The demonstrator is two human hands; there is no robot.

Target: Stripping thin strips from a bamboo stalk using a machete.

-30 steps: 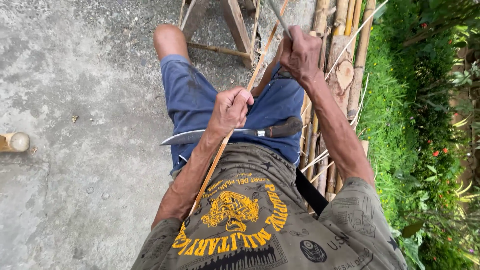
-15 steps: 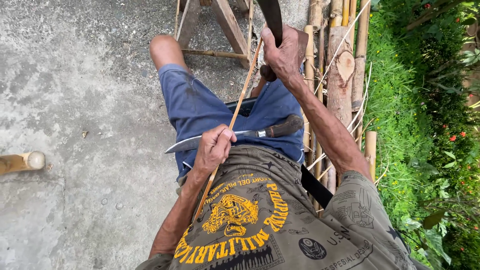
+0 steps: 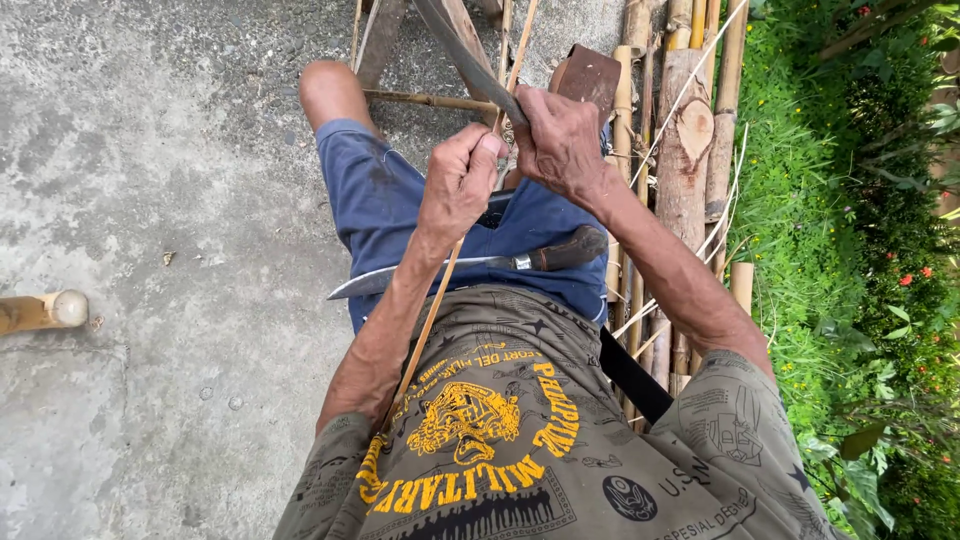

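Bamboo strip (image 3: 432, 310), thin, light and whippy by the look of it, runs up over the blue shorts (image 3: 385, 205), left hand (image 3: 458, 180) pinched shut around it beside the right hand (image 3: 558, 140) clamped on a curved blade (image 3: 462, 55), so grip close to the cut

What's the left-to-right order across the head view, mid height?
Bamboo pole end → concrete ground → left hand → right hand → stacked bamboo poles → grass and plants.

Outdoor yard workspace: concrete ground (image 3: 150, 200), stacked bamboo poles (image 3: 690, 150), grass (image 3: 800, 220).
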